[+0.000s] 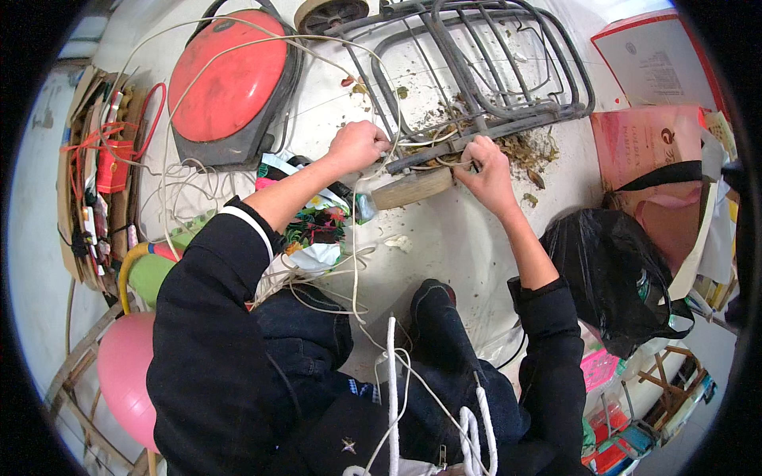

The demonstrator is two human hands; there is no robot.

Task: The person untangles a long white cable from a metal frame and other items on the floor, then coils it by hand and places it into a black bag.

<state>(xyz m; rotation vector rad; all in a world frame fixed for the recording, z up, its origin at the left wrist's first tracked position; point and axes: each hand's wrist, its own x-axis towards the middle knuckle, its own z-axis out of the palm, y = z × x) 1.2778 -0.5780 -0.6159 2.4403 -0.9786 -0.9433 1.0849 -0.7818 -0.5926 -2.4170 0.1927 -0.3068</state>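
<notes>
Before me a dark metal hand-cart frame [428, 154] lies on the floor, with a dusty, worn wheel [414, 189] at its near end. A thin off-white cord [355, 238] passes around the frame's lower bar just above that wheel. My left hand [359, 146], left of the bar's end, pinches the cord between thumb and fingers. On the other side of the wheel, my right hand [488, 169] has its fingertips closed on another stretch of cord close to the bar. The curled fingers partly hide both grips. Loose loops of cord trail over my left leg and the floor.
Dry leaves and dirt [530, 146] lie under the frame. A red-topped stool-like object [229, 77] stands far left, near bundled cardboard [89, 178]. Right are a black plastic bag [601, 268] and paper bag [631, 143]. A pink balloon-like ball [128, 375] is beside my left arm.
</notes>
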